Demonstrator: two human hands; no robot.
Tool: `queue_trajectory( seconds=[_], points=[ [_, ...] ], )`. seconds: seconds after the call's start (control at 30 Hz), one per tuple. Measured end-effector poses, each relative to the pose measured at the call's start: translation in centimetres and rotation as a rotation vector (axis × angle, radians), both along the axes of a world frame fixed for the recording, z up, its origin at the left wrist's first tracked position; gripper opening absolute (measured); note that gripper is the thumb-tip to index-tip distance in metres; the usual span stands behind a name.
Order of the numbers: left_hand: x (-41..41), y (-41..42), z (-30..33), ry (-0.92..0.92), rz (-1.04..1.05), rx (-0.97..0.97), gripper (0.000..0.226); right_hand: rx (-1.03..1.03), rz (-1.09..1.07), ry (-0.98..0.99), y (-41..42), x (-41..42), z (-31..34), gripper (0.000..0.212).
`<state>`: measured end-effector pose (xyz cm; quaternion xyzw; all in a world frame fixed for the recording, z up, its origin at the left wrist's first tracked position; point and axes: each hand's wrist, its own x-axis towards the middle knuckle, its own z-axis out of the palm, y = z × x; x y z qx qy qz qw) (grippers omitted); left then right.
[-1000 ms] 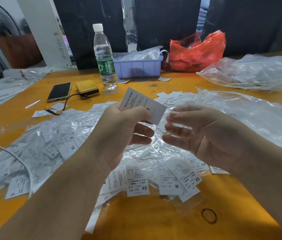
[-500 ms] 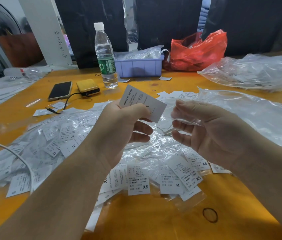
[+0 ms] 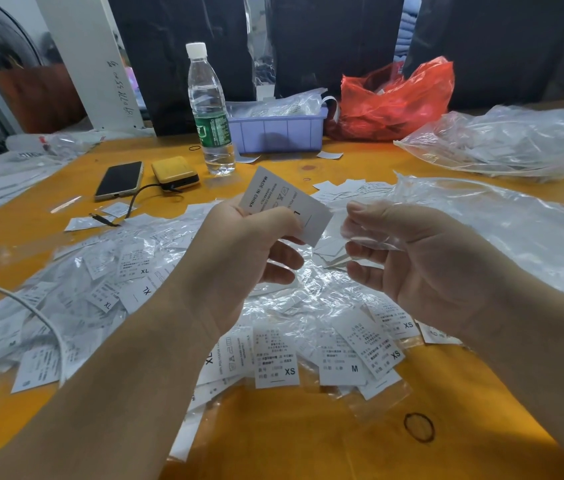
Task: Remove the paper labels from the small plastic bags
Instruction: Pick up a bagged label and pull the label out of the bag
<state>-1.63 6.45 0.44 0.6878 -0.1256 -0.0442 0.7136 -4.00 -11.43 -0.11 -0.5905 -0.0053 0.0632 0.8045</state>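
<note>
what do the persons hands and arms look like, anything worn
Both arms are bare to the frame edge, with no sleeves in view. The left hand and right hand wear no gloves, and no rings, watch or bands show. The fingers have short, plain nails.

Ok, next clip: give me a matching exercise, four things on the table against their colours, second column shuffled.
Things:
1. plastic bag at the back
2. power bank
3. tray
4. label in the left hand

Colours:
A. lilac
B. white
C. red
D. yellow

Pairs: 1-C, 2-D, 3-A, 4-B
</note>
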Motion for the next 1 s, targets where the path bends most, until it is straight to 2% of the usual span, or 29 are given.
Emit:
queue_trajectory(
  seconds=[0.13, 0.43, 0.53, 0.63, 0.77, 1.0],
  points=[
    [-0.19, -0.04, 0.01, -0.021, -0.004, 0.022, 0.025, -0.029, 0.007, -0.018, 0.14, 0.05, -0.04, 0.009],
    [-0.27, -0.13, 0.2, -0.006, -0.027, -0.018, 0.021, -0.055, 0.027, -0.034, 0.33, -0.02, -0.02, 0.018],
    [-0.12, -0.09, 0.15, 0.0, -0.018, -0.015, 0.015, -0.038, -0.001, -0.036, 0.29, 0.1, -0.08, 0.017],
    [-0.09, -0.03, 0.19, -0.001, -0.016, -0.015, 0.021, -0.012, -0.043, -0.041, 0.15, 0.2, -0.09, 0.018],
    [-0.11, -0.02, 0.17, -0.006, -0.007, -0.01, 0.012, 0.011, -0.098, -0.04, -0.08, 0.28, -0.03, 0.018],
    [-0.17, 0.01, 0.22, -0.016, -0.013, 0.0, 0.012, -0.031, -0.107, -0.056, 0.03, 0.2, 0.02, 0.017]
  ],
)
